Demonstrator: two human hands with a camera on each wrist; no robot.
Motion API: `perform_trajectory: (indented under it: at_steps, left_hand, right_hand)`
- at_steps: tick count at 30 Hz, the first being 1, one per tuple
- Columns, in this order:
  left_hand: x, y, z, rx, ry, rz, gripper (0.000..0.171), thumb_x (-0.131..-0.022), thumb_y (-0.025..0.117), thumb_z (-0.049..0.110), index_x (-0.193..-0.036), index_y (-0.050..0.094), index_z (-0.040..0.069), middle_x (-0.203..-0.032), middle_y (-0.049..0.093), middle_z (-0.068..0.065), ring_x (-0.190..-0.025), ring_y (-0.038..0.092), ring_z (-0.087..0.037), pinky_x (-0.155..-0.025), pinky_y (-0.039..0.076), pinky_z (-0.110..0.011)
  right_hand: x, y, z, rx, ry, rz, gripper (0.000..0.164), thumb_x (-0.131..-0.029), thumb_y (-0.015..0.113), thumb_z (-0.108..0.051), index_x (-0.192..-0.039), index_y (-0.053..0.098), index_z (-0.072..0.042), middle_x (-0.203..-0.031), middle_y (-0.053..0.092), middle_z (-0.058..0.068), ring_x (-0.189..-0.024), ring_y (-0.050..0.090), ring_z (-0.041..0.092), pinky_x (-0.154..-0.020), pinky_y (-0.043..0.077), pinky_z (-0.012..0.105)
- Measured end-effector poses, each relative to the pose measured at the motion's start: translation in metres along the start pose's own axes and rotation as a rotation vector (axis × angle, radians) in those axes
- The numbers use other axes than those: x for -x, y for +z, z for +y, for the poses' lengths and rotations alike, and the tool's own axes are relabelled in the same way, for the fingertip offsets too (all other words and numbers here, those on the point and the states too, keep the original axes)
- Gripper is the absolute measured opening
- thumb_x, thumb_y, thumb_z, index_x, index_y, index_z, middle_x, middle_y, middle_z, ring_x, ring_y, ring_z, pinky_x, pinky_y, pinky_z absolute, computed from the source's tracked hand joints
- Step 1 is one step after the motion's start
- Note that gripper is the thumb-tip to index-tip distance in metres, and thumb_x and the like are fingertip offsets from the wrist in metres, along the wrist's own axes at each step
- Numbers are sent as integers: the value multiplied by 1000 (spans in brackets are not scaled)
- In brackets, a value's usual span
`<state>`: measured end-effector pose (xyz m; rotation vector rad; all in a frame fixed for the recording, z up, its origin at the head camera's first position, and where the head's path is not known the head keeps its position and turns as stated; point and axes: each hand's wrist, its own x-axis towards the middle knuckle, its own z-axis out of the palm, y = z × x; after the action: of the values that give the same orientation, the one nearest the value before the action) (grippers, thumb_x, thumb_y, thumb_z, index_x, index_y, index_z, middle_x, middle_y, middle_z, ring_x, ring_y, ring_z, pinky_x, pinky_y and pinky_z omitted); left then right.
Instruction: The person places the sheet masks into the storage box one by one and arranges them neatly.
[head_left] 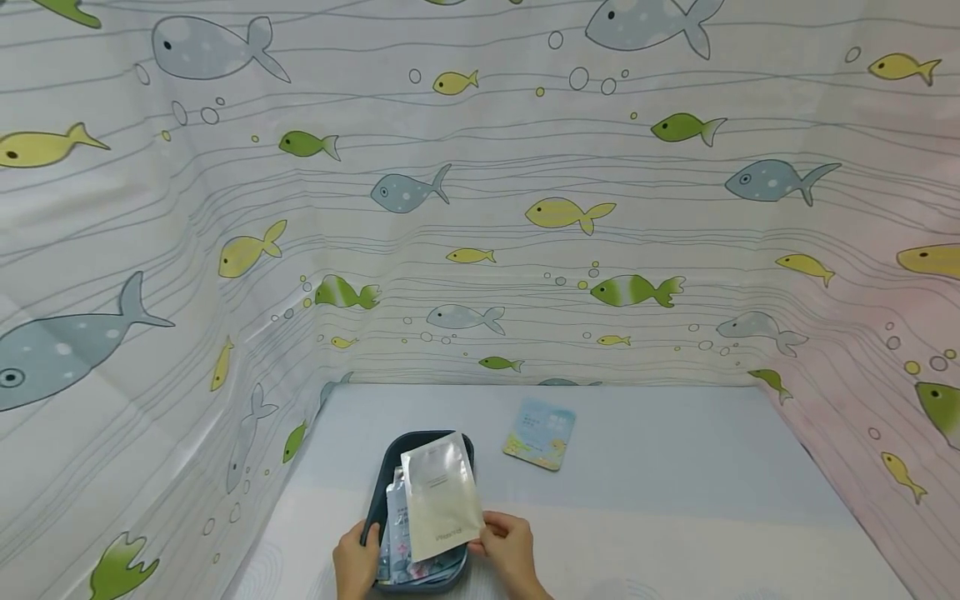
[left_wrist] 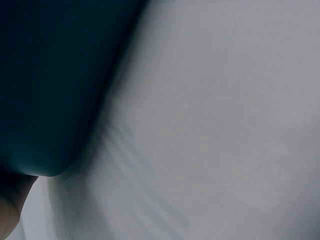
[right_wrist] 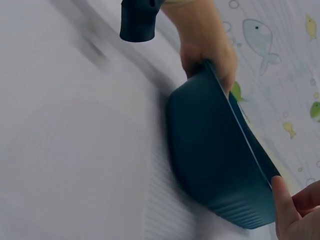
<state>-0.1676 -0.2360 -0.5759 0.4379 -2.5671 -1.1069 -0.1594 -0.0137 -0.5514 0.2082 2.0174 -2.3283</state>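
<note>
A dark blue plastic basket (head_left: 384, 475) is at the front, left of middle, and its outer wall (right_wrist: 210, 150) fills much of the right wrist view. My left hand (head_left: 357, 560) grips its left rim. Across the top lies a flat cream foil packet (head_left: 442, 500), overlapping the right rim, above several pale blue printed packets (head_left: 399, 533). My right hand (head_left: 508, 550) pinches the cream packet at its lower right corner, fingers right by the rim. In the left wrist view, only part of the left hand (left_wrist: 9, 215) shows below the dark basket wall (left_wrist: 55, 90).
A light blue packet (head_left: 540, 435) with a yellow printed lower edge lies flat on the white table (head_left: 675, 483), beyond and right of the basket. Fish-patterned sheeting (head_left: 510, 275) stands round the table at the back and both sides.
</note>
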Motion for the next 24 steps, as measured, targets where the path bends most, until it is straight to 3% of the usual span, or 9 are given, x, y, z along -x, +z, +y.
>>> perform_trajectory:
  at_steps: [12, 17, 24]
  left_hand:
    - [1, 0, -1, -2, 13, 18, 19, -83, 54, 3, -64, 54, 1, -48, 33, 3, -44, 30, -11, -44, 24, -23]
    - [2, 1, -1, -8, 27, 39, 25, -82, 55, 2, -59, 47, 5, -48, 31, 4, -44, 29, -11, -44, 25, -24]
    - [2, 3, -1, -21, 22, 60, 19, -81, 56, 3, -62, 53, 3, -47, 33, 3, -44, 31, -13, -45, 26, -26]
  right_hand:
    - [4, 23, -1, 63, -55, 20, 27, -66, 48, 15, -90, 59, 16, -68, 62, 15, -53, 62, 22, -51, 49, 27]
    - [6, 26, -5, 136, -71, -11, 25, -65, 51, 14, -89, 60, 14, -69, 63, 14, -54, 60, 17, -50, 48, 25]
    - [7, 24, -4, 182, -128, -37, 23, -66, 51, 14, -87, 60, 15, -68, 64, 15, -52, 60, 15, -48, 46, 21]
